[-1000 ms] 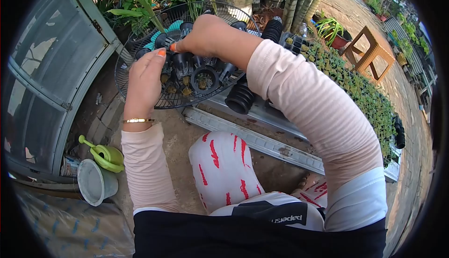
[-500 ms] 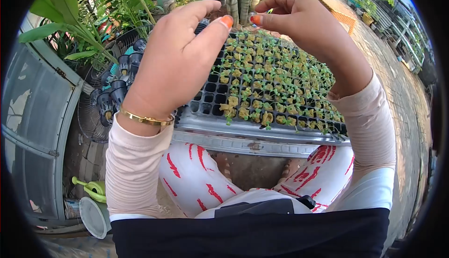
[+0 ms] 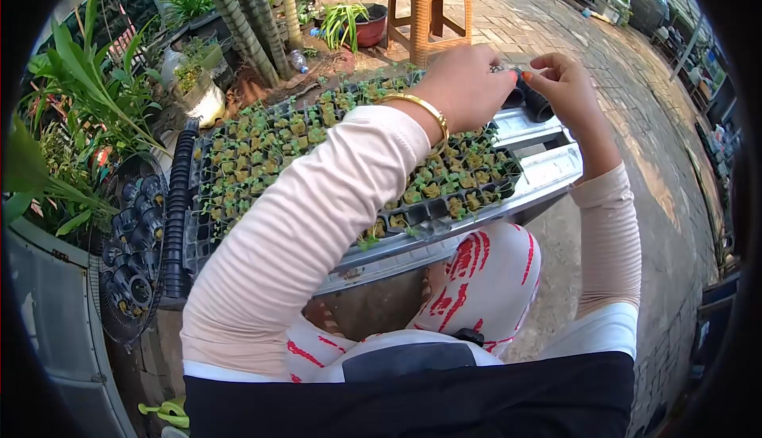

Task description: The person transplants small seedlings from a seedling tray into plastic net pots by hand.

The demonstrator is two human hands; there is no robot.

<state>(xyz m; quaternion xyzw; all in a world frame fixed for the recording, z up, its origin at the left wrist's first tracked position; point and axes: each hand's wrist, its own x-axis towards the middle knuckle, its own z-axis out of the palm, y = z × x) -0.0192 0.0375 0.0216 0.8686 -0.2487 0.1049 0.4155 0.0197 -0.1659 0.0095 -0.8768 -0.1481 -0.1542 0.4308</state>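
A black seedling tray [image 3: 436,227] full of small green seedlings in spongy brown plugs [image 3: 294,132] lies on a metal stand [image 3: 559,164] before my knees. My left hand [image 3: 468,88] reaches across its right part, fingers bent and thumb pressed in; whatever the fingertips hold is too small to make out. Close by on the right, my right hand [image 3: 565,92] is curled with thumb and forefinger near together, their tips almost meeting the left thumb. Any object in that pinch cannot be made out. Just below both hands, black pots [image 3: 538,106] rest on the stand's right end.
A long stack of nested black pots [image 3: 178,208] runs along the tray's left side. More black net pots [image 3: 139,235] lie in a round wire grille [image 3: 95,267]. Beyond stand an orange woven stool [image 3: 429,1], a red planter [image 3: 371,27] and thick plant stems [image 3: 246,21].
My view has swung to the right, bringing the stool and the stand's right end into sight. Both hands have moved from over the tray's left and middle to its right side, closer together.
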